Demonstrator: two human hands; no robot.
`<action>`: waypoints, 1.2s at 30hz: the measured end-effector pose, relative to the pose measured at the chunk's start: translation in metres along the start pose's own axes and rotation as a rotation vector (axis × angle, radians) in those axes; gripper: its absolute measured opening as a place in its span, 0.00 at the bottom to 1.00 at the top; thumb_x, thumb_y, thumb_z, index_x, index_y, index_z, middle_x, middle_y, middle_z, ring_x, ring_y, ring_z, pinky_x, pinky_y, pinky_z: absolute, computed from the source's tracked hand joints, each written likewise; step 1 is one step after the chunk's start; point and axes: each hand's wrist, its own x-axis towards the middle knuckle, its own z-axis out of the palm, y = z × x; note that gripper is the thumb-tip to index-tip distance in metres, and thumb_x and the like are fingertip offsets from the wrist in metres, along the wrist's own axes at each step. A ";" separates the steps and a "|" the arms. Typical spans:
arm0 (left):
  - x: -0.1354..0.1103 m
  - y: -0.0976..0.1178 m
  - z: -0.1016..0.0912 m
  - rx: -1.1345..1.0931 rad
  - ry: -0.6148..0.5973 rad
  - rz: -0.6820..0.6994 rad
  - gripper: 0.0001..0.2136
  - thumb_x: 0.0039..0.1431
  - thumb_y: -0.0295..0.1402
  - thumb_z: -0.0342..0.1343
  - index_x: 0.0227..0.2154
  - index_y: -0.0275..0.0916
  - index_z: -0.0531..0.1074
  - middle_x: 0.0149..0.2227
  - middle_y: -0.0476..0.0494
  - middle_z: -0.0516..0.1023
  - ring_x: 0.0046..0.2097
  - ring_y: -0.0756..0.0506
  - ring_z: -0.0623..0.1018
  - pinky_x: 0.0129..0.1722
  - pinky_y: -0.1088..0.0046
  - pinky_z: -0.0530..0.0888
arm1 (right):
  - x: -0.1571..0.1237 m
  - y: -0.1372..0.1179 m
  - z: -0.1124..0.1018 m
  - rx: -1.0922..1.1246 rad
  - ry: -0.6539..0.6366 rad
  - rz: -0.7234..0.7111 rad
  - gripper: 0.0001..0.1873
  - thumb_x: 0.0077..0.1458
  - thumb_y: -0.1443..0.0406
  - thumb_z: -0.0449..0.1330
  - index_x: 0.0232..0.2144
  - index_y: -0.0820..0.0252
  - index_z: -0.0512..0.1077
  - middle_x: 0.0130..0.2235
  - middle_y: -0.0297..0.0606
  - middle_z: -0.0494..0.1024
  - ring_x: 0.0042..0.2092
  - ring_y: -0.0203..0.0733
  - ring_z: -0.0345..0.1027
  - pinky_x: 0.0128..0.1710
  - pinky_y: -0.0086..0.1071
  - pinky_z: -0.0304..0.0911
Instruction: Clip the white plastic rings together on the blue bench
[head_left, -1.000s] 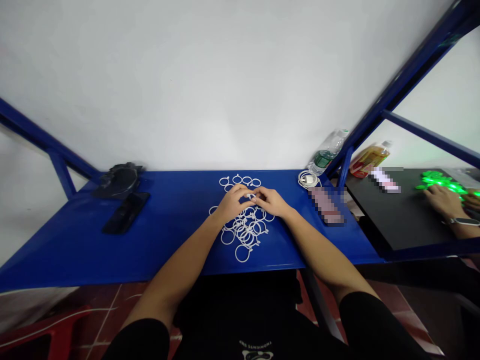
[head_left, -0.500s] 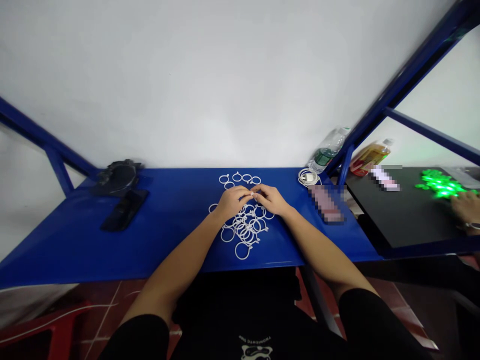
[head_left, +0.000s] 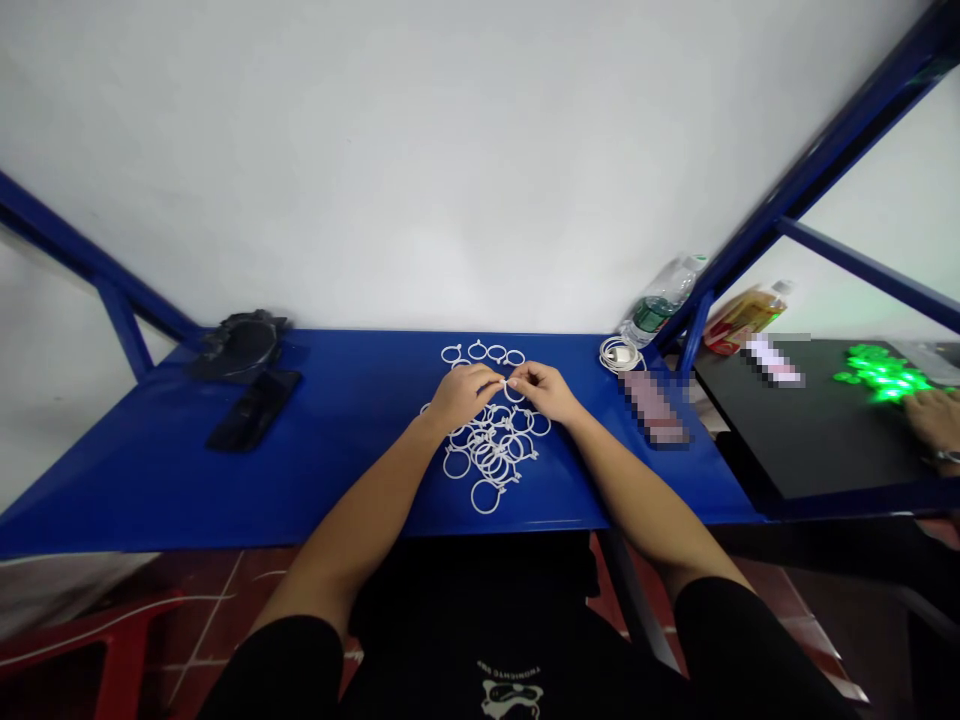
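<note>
Between my two hands is a white plastic ring with a small clasp at its top. My left hand pinches at the clasp from the left, its fingertips meeting those of the other hand. My right hand grips the same ring from the right, with thumb and fingers closed. Just below lies a loose pile of similar white rings, several overlapping. Beyond my hands, a short row of white rings lies toward the wall, one of them partly hidden by my left hand.
On the blue table, a black phone and a dark bundle lie left. A coiled white cable, a plastic bottle and a blurred-out item are right. A co-worker's hand is beside glowing green pieces.
The ring between my hands now shows more clearly below my fingertips. My right fingers have shifted slightly; both hands stay together at the same spot. The view has tilted a little.
</note>
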 end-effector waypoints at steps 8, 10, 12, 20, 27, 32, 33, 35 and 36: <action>-0.002 -0.016 -0.012 0.074 -0.109 -0.167 0.10 0.67 0.37 0.60 0.45 0.41 0.81 0.43 0.42 0.83 0.37 0.46 0.79 0.45 0.64 0.77 | 0.010 0.020 -0.005 -0.090 0.182 0.157 0.21 0.59 0.50 0.63 0.43 0.61 0.80 0.25 0.31 0.76 0.25 0.36 0.64 0.28 0.30 0.59; -0.005 -0.020 -0.015 0.085 -0.147 -0.186 0.10 0.66 0.38 0.61 0.45 0.41 0.81 0.45 0.42 0.82 0.38 0.46 0.79 0.44 0.65 0.77 | 0.011 0.025 -0.008 -0.142 0.190 0.145 0.21 0.61 0.52 0.62 0.48 0.61 0.80 0.27 0.33 0.80 0.27 0.38 0.68 0.31 0.31 0.63; -0.007 -0.023 -0.018 0.080 -0.182 -0.190 0.10 0.64 0.41 0.63 0.43 0.43 0.82 0.43 0.42 0.82 0.37 0.45 0.79 0.41 0.66 0.77 | 0.011 0.028 -0.011 -0.221 0.180 0.091 0.20 0.62 0.54 0.62 0.48 0.60 0.80 0.30 0.35 0.81 0.30 0.39 0.71 0.33 0.32 0.65; -0.010 -0.023 -0.012 0.060 -0.317 -0.145 0.10 0.59 0.45 0.64 0.34 0.45 0.83 0.38 0.44 0.83 0.37 0.44 0.80 0.37 0.67 0.75 | 0.007 0.021 -0.006 -0.391 -0.083 -0.088 0.19 0.65 0.63 0.61 0.58 0.53 0.76 0.49 0.38 0.85 0.40 0.41 0.79 0.42 0.34 0.70; -0.006 -0.014 -0.010 0.045 -0.378 -0.141 0.09 0.64 0.38 0.60 0.30 0.46 0.82 0.35 0.45 0.81 0.36 0.45 0.79 0.36 0.68 0.73 | 0.003 0.021 -0.007 -0.383 -0.064 -0.078 0.14 0.65 0.61 0.62 0.50 0.56 0.80 0.40 0.37 0.86 0.36 0.40 0.78 0.39 0.32 0.69; -0.004 -0.008 -0.012 0.014 -0.258 -0.151 0.09 0.66 0.36 0.58 0.32 0.43 0.81 0.39 0.45 0.81 0.40 0.45 0.79 0.42 0.67 0.74 | -0.003 0.008 -0.006 -0.268 -0.063 -0.088 0.17 0.65 0.54 0.61 0.47 0.58 0.81 0.34 0.36 0.83 0.32 0.38 0.74 0.35 0.30 0.65; -0.003 -0.007 -0.012 0.004 -0.222 -0.149 0.09 0.67 0.36 0.58 0.33 0.43 0.81 0.40 0.45 0.81 0.41 0.45 0.79 0.43 0.67 0.75 | -0.003 0.004 -0.005 -0.241 -0.069 -0.084 0.19 0.65 0.53 0.61 0.47 0.59 0.81 0.33 0.35 0.83 0.32 0.38 0.73 0.34 0.30 0.65; -0.002 -0.004 -0.012 -0.011 -0.154 -0.146 0.08 0.68 0.36 0.58 0.35 0.42 0.81 0.39 0.45 0.82 0.41 0.46 0.79 0.44 0.67 0.75 | -0.005 -0.002 -0.002 -0.192 -0.090 -0.076 0.20 0.65 0.51 0.61 0.46 0.59 0.81 0.31 0.34 0.81 0.30 0.37 0.71 0.32 0.29 0.63; -0.001 -0.003 -0.012 -0.016 -0.120 -0.146 0.08 0.68 0.36 0.58 0.36 0.42 0.81 0.39 0.45 0.82 0.40 0.46 0.79 0.44 0.67 0.74 | -0.005 -0.005 -0.001 -0.171 -0.101 -0.072 0.20 0.64 0.51 0.61 0.46 0.60 0.82 0.30 0.34 0.80 0.29 0.36 0.69 0.31 0.29 0.62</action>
